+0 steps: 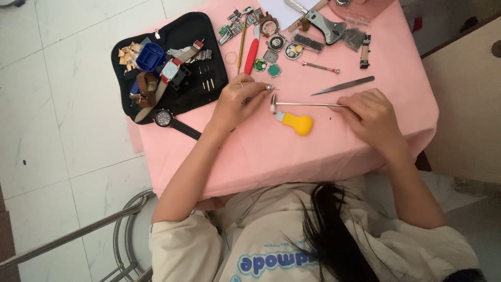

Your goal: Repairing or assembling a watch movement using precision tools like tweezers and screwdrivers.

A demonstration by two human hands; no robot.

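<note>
Pink worktop (334, 151) before me: my left hand (235, 102) pinches a small metal piece (269, 87), my right hand (370, 112) grips a hammer (302, 104); bare cloth nearer the front edge.

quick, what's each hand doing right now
Left hand: closed, pinching a small metal pin.
Right hand: closed on the handle of a small hammer.

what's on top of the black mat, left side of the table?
On the black mat: a blue case, a brown strap, a square watch and thin pins. Whatever lies beneath these is hidden.
</note>
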